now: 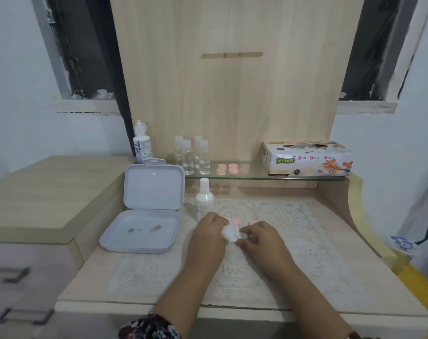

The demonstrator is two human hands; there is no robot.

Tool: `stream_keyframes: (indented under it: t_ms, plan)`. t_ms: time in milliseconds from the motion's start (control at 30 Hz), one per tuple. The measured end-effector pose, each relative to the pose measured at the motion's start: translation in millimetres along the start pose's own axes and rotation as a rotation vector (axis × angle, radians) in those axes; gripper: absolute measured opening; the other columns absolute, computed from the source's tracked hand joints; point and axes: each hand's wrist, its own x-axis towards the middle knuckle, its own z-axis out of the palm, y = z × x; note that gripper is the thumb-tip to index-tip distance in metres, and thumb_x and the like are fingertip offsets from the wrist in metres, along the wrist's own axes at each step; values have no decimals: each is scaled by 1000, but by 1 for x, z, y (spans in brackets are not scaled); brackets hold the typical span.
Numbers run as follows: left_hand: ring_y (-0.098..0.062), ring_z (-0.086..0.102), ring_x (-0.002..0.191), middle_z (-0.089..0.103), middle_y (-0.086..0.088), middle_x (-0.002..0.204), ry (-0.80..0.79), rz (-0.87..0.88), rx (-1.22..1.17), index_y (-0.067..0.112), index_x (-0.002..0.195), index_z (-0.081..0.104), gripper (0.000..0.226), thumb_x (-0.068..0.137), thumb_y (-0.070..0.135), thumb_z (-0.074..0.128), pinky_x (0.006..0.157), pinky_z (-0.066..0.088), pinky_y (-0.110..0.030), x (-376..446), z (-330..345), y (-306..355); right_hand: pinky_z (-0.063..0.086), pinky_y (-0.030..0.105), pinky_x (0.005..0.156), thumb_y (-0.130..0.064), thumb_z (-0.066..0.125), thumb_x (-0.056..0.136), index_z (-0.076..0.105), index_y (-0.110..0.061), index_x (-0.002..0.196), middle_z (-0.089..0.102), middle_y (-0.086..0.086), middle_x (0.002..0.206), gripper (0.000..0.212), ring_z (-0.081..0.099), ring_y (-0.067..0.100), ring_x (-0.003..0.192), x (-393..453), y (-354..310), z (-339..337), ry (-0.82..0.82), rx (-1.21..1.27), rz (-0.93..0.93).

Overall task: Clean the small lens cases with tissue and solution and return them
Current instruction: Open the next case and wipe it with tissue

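Head view of a dressing-table top covered with a lace mat point(269, 241). Far left of the left hand, an open white hinged box point(144, 216) lies on the table with its lid standing upright; two small metal pieces sit in its tray. Beyond the box, a tall solution bottle point(142, 143) stands at the end of a glass shelf point(254, 176). Just beyond the left hand, nearly touching its knuckles, a small white-capped bottle point(204, 195) stands upright on the mat. The left hand point(209, 234) is curled, its fingers gripping a crumpled white tissue point(230, 232) that sits between the two hands. The right hand point(259, 237) meets the tissue from the other side, fingers bent and pinching at it; whether a lens case is held inside the wad cannot be told. Directly beyond the two hands, pink lens cases point(237, 220) lie on the mat, partly hidden by the tissue and the fingers. Farther beyond, on the shelf, stand four clear vials point(192, 155) and a further group of pink shelf cases point(231, 168). Beyond and to the right of the right hand, a tissue box point(308, 159) rests on the same shelf.
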Motion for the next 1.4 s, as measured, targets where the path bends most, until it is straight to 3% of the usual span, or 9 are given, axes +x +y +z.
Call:
stream_keyframes:
  t_ms: [300, 400, 533, 733, 867, 1000, 1167, 1333, 1400]
  plan:
    - [-21, 43, 100, 53, -4, 105, -136, 61, 286, 6, 98, 70, 29, 93, 30, 54, 83, 43, -36, -5, 5, 5, 42, 23, 77, -28, 64, 88, 74, -20, 99, 58, -5, 97, 16, 54, 11, 93, 2, 7, 6, 80, -52, -31]
    - [-20, 40, 108, 51, -2, 115, -165, 37, 360, 9, 111, 65, 28, 96, 26, 47, 86, 39, -30, 0, 7, 5, 42, 25, 81, -33, 69, 85, 73, -19, 96, 59, -4, 98, 18, 52, 12, 95, 3, 6, 7, 74, -26, -13]
    - [-23, 44, 106, 54, -6, 108, -167, -67, 238, 8, 101, 64, 23, 97, 21, 46, 87, 40, -33, 9, 9, 0, 44, 27, 85, -32, 71, 83, 74, -19, 96, 59, -7, 100, 18, 52, 11, 97, 4, 7, 10, 75, -6, 4]
    - [-17, 47, 74, 47, -1, 89, 357, -212, 59, 6, 88, 62, 8, 92, 11, 57, 62, 33, -28, 6, -3, -5, 37, 18, 75, -30, 70, 85, 73, -19, 100, 58, -9, 100, 19, 50, 9, 96, 5, 10, 9, 83, 3, -4]
    - [-4, 45, 74, 46, 6, 87, 96, -51, 116, 12, 78, 57, 9, 84, 11, 63, 63, 35, -24, 2, 11, -9, 46, 29, 86, -34, 71, 82, 74, -21, 97, 58, -11, 97, 20, 53, 11, 97, 5, 11, 12, 86, 20, 14]
    - [-24, 54, 70, 55, -5, 76, -63, 166, 390, 7, 54, 62, 19, 56, 7, 81, 45, 38, -28, -4, 15, 1, 44, 28, 84, -34, 69, 84, 73, -20, 100, 59, -8, 98, 22, 52, 11, 96, 5, 11, 9, 86, -7, -12]
    - [-24, 54, 63, 53, -5, 67, -94, 167, 491, 9, 57, 60, 25, 44, 5, 81, 46, 38, -27, -5, 16, 8, 47, 28, 82, -26, 63, 88, 74, -20, 98, 60, -5, 98, 16, 54, 13, 93, 4, 11, 10, 109, -45, -29]
    - [-24, 47, 99, 51, -5, 100, -96, 94, 371, 8, 96, 60, 11, 87, 9, 54, 75, 33, -26, 3, 17, 2, 46, 29, 81, -32, 68, 85, 74, -21, 97, 60, -7, 98, 18, 54, 13, 94, 6, 12, 12, 90, -41, -15]
    - [-21, 46, 93, 48, -2, 93, 7, 51, 175, 10, 86, 57, 14, 96, 16, 49, 71, 28, -24, 4, 10, -2, 48, 31, 84, -34, 71, 82, 73, -20, 97, 59, -8, 97, 21, 54, 13, 95, 6, 12, 12, 90, -23, -3]
